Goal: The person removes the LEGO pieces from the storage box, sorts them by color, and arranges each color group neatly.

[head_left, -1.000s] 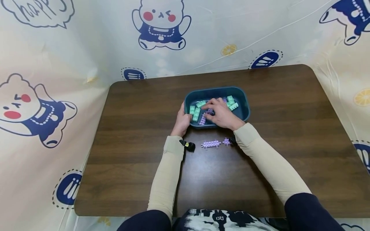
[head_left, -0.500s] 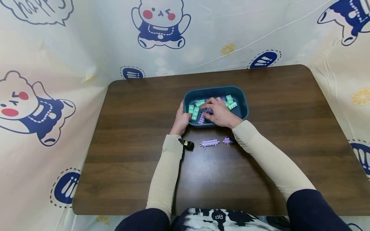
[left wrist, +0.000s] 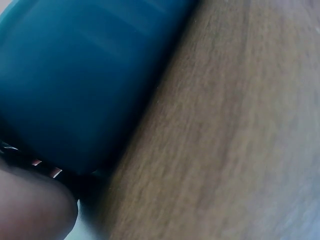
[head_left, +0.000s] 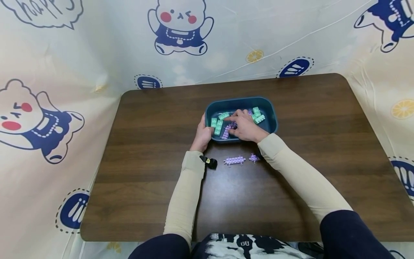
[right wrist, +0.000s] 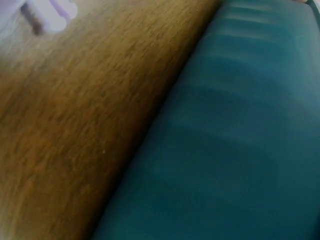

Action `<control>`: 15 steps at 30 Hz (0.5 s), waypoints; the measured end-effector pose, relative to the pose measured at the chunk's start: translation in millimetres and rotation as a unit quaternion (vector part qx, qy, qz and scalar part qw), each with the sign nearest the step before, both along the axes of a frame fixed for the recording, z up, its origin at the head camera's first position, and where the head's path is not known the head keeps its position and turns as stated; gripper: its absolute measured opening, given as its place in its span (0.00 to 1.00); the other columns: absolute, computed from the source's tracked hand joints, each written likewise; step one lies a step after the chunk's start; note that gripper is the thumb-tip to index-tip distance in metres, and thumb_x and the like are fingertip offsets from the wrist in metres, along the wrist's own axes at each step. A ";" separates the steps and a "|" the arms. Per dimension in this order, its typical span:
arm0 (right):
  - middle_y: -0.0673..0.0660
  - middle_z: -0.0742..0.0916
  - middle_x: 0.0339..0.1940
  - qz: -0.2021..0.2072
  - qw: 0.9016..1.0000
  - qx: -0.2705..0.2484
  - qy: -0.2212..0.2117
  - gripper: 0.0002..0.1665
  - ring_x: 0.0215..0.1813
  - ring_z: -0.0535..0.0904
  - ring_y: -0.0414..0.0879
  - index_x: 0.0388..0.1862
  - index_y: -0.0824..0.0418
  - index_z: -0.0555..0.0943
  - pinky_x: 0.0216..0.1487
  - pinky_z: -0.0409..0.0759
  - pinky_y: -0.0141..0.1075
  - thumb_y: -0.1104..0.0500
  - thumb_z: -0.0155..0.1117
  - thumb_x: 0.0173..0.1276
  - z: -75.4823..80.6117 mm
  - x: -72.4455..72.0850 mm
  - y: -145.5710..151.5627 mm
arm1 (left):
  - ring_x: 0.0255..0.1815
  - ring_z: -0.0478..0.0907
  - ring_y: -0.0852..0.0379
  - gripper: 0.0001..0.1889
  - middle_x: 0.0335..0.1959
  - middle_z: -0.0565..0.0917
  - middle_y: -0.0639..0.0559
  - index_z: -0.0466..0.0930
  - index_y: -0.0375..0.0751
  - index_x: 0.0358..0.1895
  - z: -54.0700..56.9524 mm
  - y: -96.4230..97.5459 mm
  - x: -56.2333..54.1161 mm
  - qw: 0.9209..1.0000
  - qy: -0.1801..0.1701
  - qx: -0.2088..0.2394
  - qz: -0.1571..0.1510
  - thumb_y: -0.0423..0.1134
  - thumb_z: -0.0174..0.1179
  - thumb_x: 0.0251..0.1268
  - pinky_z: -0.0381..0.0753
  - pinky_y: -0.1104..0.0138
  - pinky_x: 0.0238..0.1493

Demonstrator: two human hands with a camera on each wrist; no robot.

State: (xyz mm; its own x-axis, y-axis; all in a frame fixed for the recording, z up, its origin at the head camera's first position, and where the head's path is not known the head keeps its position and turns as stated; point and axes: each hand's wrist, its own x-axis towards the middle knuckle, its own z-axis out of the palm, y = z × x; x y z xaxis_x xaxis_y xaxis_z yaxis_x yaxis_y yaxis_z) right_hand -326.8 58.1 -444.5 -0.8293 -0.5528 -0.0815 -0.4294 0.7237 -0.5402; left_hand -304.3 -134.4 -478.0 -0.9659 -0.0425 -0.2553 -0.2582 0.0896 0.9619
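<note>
From my end, I see the right hand (head_left: 246, 128) inside the bin (head_left: 230, 104), fingertips at the purple bricks (head_left: 225, 133); whether they pinch one I cannot tell (both wrist views give me mostly bin wall and table (head_left: 145, 162)). The left hand (head_left: 203, 137) grips the bin's left end, thumb at the rim. Green bricks (head_left: 218, 127) lie toward both ends of the bin. On the person's side of the bin rest a purple strip (head_left: 234, 160) and a smaller purple piece (head_left: 253, 158). Beyond the bin, I see a printed sheet (head_left: 119, 46).
</note>
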 end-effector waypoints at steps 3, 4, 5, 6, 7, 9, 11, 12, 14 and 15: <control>0.61 0.73 0.55 -0.007 1.000 0.011 -0.008 0.29 0.53 0.61 0.55 0.66 0.54 0.77 0.55 0.60 0.49 0.55 0.67 0.65 0.5 -0.3 -0.1 | 0.71 0.55 0.53 0.45 0.77 0.55 0.54 0.45 0.57 0.79 -0.5 -0.1 -0.6 1.000 -0.001 -0.001 0.000 0.20 0.43 0.57 0.56 0.57 0.70; 0.61 0.73 0.55 -0.010 1.000 0.011 -0.010 0.29 0.53 0.61 0.55 0.65 0.54 0.77 0.55 0.60 0.49 0.55 0.67 0.64 0.6 -0.6 -0.1 | 0.71 0.55 0.53 0.45 0.77 0.55 0.54 0.46 0.57 0.79 -0.5 -0.2 -0.7 1.000 0.000 -0.001 0.000 0.20 0.42 0.57 0.56 0.57 0.70; 0.61 0.73 0.54 -0.013 1.000 0.013 -0.013 0.29 0.53 0.61 0.55 0.65 0.54 0.78 0.55 0.60 0.49 0.55 0.67 0.64 0.5 -0.8 -0.2 | 0.71 0.55 0.53 0.46 0.77 0.55 0.54 0.46 0.57 0.79 -0.6 -0.2 -0.9 1.000 0.001 -0.001 0.000 0.20 0.42 0.57 0.56 0.57 0.70; 0.61 0.73 0.53 -0.016 1.000 0.012 -0.015 0.28 0.52 0.61 0.55 0.64 0.55 0.78 0.55 0.60 0.48 0.54 0.67 0.64 0.6 -0.9 0.0 | 0.71 0.55 0.54 0.46 0.77 0.55 0.54 0.46 0.57 0.79 -0.9 -0.3 -1.1 1.000 0.002 -0.001 0.000 0.20 0.42 0.57 0.55 0.57 0.70; 0.60 0.73 0.52 -0.019 1.000 0.010 -0.017 0.26 0.52 0.61 0.55 0.62 0.55 0.80 0.55 0.60 0.48 0.54 0.68 0.64 0.6 -1.1 0.2 | 0.72 0.54 0.54 0.46 0.77 0.55 0.54 0.46 0.57 0.79 -1.3 -0.3 -1.3 1.000 0.004 -0.001 0.000 0.20 0.43 0.56 0.55 0.57 0.70; 0.59 0.73 0.49 -0.025 0.999 0.006 -0.018 0.23 0.52 0.61 0.54 0.58 0.56 0.82 0.54 0.60 0.48 0.54 0.68 0.64 0.3 -1.2 0.4 | 0.72 0.54 0.54 0.46 0.77 0.54 0.54 0.46 0.56 0.79 -1.5 -0.3 -1.1 1.000 0.005 -0.004 0.000 0.20 0.43 0.56 0.55 0.57 0.71; 0.58 0.73 0.48 -0.030 0.999 0.005 -0.019 0.21 0.51 0.61 0.54 0.55 0.56 0.84 0.54 0.60 0.47 0.53 0.68 0.64 -0.9 -1.6 0.6 | 0.72 0.53 0.54 0.46 0.77 0.54 0.53 0.46 0.56 0.79 -1.5 -0.2 -0.7 1.000 0.008 -0.005 -0.001 0.19 0.43 0.56 0.54 0.57 0.71; 0.58 0.73 0.47 -0.032 0.999 0.005 -0.019 0.20 0.51 0.61 0.54 0.54 0.56 0.85 0.54 0.60 0.47 0.53 0.69 0.64 -1.5 -1.8 0.8 | 0.72 0.53 0.54 0.46 0.77 0.54 0.54 0.46 0.56 0.79 -1.5 -0.1 -0.3 1.000 0.007 -0.006 -0.001 0.20 0.43 0.56 0.54 0.57 0.71; 0.57 0.73 0.45 -0.034 0.999 0.007 -0.018 0.19 0.51 0.61 0.53 0.51 0.56 0.86 0.54 0.59 0.46 0.52 0.69 0.63 -3.3 -2.3 0.8 | 0.72 0.53 0.54 0.46 0.77 0.54 0.54 0.46 0.56 0.79 -0.9 0.1 0.5 1.000 0.008 -0.007 -0.001 0.20 0.43 0.56 0.54 0.57 0.71; 0.57 0.73 0.44 -0.036 0.999 0.008 -0.017 0.18 0.50 0.60 0.53 0.51 0.55 0.86 0.53 0.59 0.46 0.51 0.69 0.63 -4.1 -2.6 0.7 | 0.72 0.53 0.54 0.46 0.77 0.54 0.54 0.46 0.56 0.79 -0.9 0.1 0.8 1.000 0.010 -0.006 0.000 0.20 0.43 0.56 0.54 0.58 0.71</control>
